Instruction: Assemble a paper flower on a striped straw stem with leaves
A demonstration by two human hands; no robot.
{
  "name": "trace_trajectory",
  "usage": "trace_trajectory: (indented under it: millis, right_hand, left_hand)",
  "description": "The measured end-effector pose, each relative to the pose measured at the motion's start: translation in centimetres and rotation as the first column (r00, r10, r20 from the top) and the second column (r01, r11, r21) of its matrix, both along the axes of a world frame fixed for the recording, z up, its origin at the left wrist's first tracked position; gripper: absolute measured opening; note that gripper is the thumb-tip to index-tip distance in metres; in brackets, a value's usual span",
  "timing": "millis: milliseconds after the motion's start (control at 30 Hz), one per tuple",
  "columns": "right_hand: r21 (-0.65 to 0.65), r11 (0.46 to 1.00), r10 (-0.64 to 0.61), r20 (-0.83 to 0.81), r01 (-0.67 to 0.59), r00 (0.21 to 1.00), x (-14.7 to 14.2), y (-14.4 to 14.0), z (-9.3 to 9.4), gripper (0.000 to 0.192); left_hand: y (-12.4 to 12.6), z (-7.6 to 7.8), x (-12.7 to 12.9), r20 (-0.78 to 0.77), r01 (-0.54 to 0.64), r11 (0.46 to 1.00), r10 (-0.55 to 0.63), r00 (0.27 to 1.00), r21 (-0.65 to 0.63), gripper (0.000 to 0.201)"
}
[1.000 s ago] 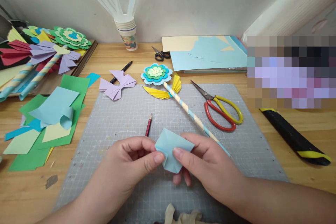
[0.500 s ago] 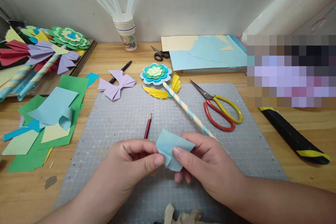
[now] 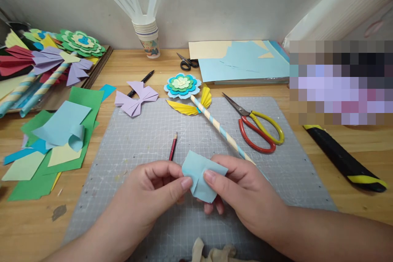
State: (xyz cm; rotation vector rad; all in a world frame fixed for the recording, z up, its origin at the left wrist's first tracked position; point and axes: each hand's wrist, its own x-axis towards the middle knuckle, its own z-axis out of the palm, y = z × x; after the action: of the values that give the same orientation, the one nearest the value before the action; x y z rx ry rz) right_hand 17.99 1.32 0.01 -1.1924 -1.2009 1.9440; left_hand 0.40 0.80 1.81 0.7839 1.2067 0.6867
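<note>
Fingers of the left hand [image 3: 158, 186] and right hand [image 3: 242, 188] pinch the blue paper [image 3: 196, 166] over the mat's [image 3: 135, 143] near half; its crease [image 3: 196, 187] shows closer to the middle than moments ago; folding seems unfinished.

- Hands [image 3: 155, 188], count?
- Two. Pale-blue paper [image 3: 201, 168] held: one piece.
- Scissors [image 3: 244, 113]?
- Two pairs. Red pencil [image 3: 173, 148], one; black pen [image 3: 148, 76], one; cutting mat [image 3: 138, 139], one.
- Striped paper tubes [image 3: 215, 122]?
- Three in view.
</note>
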Motion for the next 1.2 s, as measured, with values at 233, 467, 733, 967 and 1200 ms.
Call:
trace_trajectory:
  millis: [233,467,733,967,1200]
  right_hand:
    - [0.004,1.000,0.004,-0.037,-0.004,0.999,-0.15,0.13,0.26,0.031]
    - [-0.005,1.000,0.012,-0.027,-0.012,1.000,-0.14,0.13,0.27,0.027]
    - [-0.004,1.000,0.014,-0.034,-0.014,0.999,-0.23,0.05,0.39,0.022]
    - [0.030,0.999,0.037,-0.016,-0.036,0.999,-0.19,0.11,0.27,0.022]
    - [0.040,0.997,0.067,0.123,-0.072,0.990,-0.15,-0.18,0.14,0.016]
  left_hand:
    - [0.19,0.20,0.35,0.073,-0.003,0.999,0.006,0.997,-0.047,0.013]
    - [0.16,0.31,0.38,0.090,0.008,0.999,-0.003,0.996,-0.050,0.014]
    - [0.17,0.28,0.35,-0.011,0.001,1.000,-0.001,1.000,-0.028,0.018]
    - [0.26,0.18,0.40,-0.024,0.025,0.999,-0.026,0.999,-0.024,0.023]
    - [0.13,0.10,0.55,-0.093,0.024,1.000,-0.022,0.995,0.020,0.022]
